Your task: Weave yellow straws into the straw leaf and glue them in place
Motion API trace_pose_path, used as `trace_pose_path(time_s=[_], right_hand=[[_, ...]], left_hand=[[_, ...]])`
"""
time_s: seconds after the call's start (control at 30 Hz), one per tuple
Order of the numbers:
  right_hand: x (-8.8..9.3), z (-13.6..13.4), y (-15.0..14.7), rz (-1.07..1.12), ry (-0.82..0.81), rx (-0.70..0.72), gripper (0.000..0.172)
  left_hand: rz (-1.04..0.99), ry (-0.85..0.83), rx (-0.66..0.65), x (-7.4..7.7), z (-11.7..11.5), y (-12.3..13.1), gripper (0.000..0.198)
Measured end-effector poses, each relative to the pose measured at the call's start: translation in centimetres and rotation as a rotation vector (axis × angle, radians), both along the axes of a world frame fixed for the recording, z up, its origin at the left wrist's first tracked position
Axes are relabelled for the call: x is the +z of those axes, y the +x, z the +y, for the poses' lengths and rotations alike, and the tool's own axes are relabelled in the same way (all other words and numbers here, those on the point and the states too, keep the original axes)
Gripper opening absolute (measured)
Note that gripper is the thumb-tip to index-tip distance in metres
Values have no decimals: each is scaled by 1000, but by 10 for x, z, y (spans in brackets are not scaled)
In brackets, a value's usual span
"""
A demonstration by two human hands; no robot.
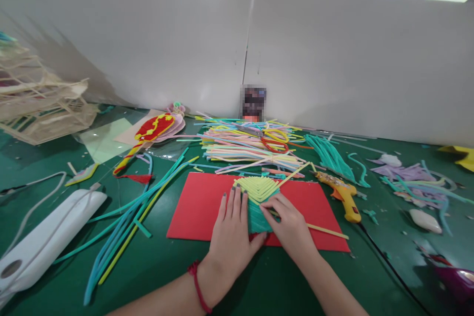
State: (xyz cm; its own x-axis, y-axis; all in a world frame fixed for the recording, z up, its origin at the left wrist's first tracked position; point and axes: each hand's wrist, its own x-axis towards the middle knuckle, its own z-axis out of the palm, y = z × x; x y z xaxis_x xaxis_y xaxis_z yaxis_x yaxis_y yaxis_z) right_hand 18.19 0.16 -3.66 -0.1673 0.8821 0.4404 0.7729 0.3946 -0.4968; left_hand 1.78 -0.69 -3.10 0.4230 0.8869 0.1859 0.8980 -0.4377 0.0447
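Note:
A red card (200, 207) lies on the table with a leaf-like piece on it, made of yellow pipe cleaners (257, 187) in nested V rows above teal ones (257, 219). My left hand (231, 227) rests flat, fingers stretched, on the card and against the piece's left edge. On the other side, my right hand (291, 224) pinches a yellow pipe cleaner (328, 231) at the piece's right edge; its tail runs out over the card to the right. The fingertips partly hide the pinched part. Another yellow end (296, 175) sticks out at the upper right.
Behind the card lies a heap of coloured pipe cleaners (237, 150) with scissors (274, 140) on top. A yellow glue gun (346, 200) lies right. Loose teal stems (129, 217), a white power strip (55, 237) and a red-yellow fan (153, 128) are left. A white partition (148, 34) stands behind.

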Motion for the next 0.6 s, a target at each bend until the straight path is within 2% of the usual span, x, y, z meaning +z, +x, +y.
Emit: trace_pose_path(time_s=[0.33, 0.6], right_hand=[[3, -1, 3, -28, -32, -26, 20], [0, 1, 4, -16, -8, -37, 22]], left_hand=[[-8, -106, 20, 10, 2, 3, 76], [-9, -75, 2, 5, 2, 2, 77]])
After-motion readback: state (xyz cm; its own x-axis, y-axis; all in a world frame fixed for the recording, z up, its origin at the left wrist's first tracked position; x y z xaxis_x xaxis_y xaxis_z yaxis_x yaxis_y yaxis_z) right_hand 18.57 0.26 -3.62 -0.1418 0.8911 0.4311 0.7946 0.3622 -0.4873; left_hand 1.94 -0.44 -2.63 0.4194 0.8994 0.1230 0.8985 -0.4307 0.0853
